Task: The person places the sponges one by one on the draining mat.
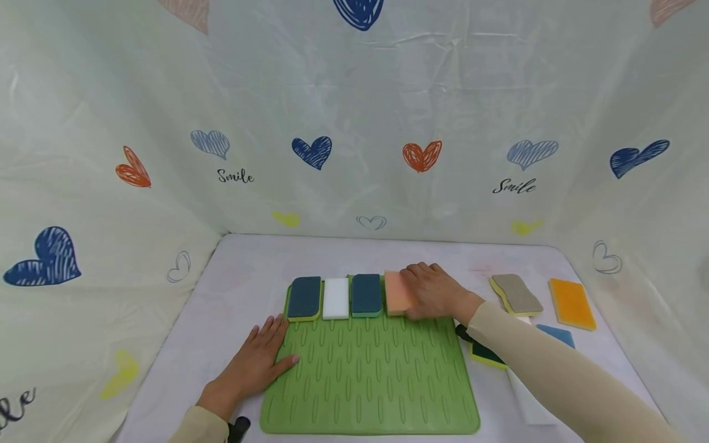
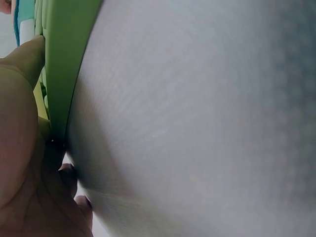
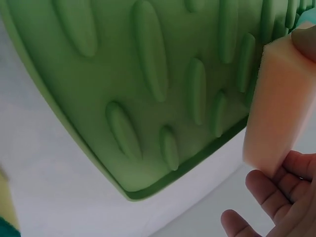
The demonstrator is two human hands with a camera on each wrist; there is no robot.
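Note:
A green ridged mat (image 1: 371, 375) lies on the table. Along its far edge, from the left, stand a dark blue sponge (image 1: 304, 298), a white sponge (image 1: 335, 298) and another dark blue sponge (image 1: 366, 295). My right hand (image 1: 437, 289) pinches a peach sponge (image 3: 279, 108) between thumb and fingers, just right of that row, over the mat's far edge. With fingers spread, my left hand (image 1: 256, 360) rests at the mat's left edge, its thumb on the mat's surface.
On the right side of the table lie a grey wavy sponge (image 1: 519, 294), an orange sponge (image 1: 573, 304), a blue sponge (image 1: 556, 335) and a dark green sponge (image 1: 487, 355), partly behind my right sleeve. A patterned curtain (image 1: 365, 191) hangs behind the table.

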